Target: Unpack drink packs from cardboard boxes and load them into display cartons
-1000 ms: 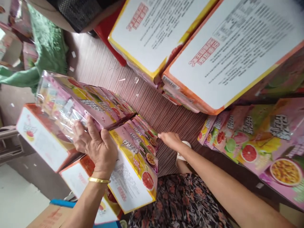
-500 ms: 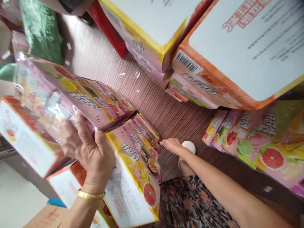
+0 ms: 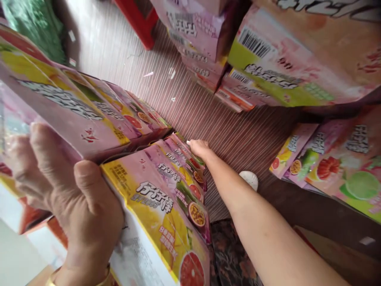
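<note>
My left hand [image 3: 68, 198] lies over the top of the left-hand stacks, fingers spread and thumb out. Its thumb is at the seam between the pink candy box [image 3: 53, 107] with a clear plastic top and the yellow-edged candy box [image 3: 154, 206]. Far below, my right hand [image 3: 199, 147] reaches down to the lowest boxes of the yellow-edged stack. Its thumb shows against their front, but its other fingers are mostly hidden. Both stacks rise from near the floor, with fruit pictures on their fronts.
More stacked candy boxes [image 3: 268, 59] stand across the narrow aisle, with others [image 3: 351, 155] on the right. Beyond the stacks are a red stool leg [image 3: 144, 31] and a green sack [image 3: 32, 31]. Paper scraps lie on the striped brown floor [image 3: 119, 55]. A white shoe [image 3: 249, 179] is below.
The view has moved closer to the left-hand stacks. My left hand stays on their top, and my right hand stays low at the front. The far boxes have shifted up in view.
</note>
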